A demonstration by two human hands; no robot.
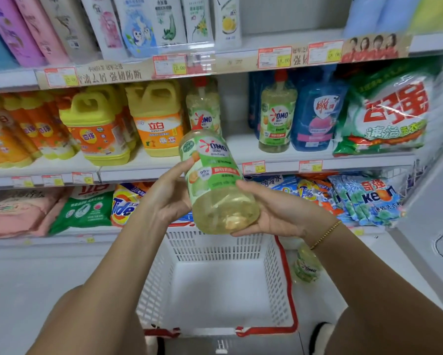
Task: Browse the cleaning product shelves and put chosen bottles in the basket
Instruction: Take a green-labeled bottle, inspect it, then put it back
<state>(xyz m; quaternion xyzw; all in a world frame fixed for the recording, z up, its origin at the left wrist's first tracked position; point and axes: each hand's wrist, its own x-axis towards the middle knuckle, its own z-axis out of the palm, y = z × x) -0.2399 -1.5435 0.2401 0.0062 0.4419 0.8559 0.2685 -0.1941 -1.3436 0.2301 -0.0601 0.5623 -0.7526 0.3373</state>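
Nearest: white slotted basket (159, 283), red handle (290, 290) folded down along its rim, standing on a white surface (49, 290) below the shelves; no bottle inside yet. Just beside its right wall, a second bottle (306, 269) of the same green-labelled kind, lying on that surface.

Above the basket's far edge: OMO bottle (215, 180), held in the air, tilted with the base toward the viewer and the red cap toward the shelf. Left hand (169, 198) wrapped round the labelled side, thumb up along the front. Right hand (274, 213), bracelet (325, 234) at the wrist, cupped under the base, thumb over the lower front. Both closed on the one bottle.

Handling, as judged: clear stiff plastic, full of pale yellow liquid, hence fairly heavy and bottom-weighted; smooth wall probably slippery. Best taken round the labelled waist with support beneath, then lowered base first, not dropped.

Farther: middle shelf (279, 152) with two more OMO bottles (276, 116), yellow jugs (156, 119), a blue refill pouch (317, 116) and a green powder bag (389, 111). Below, detergent bags (128, 203); above, tall pastel bottles (148, 24).
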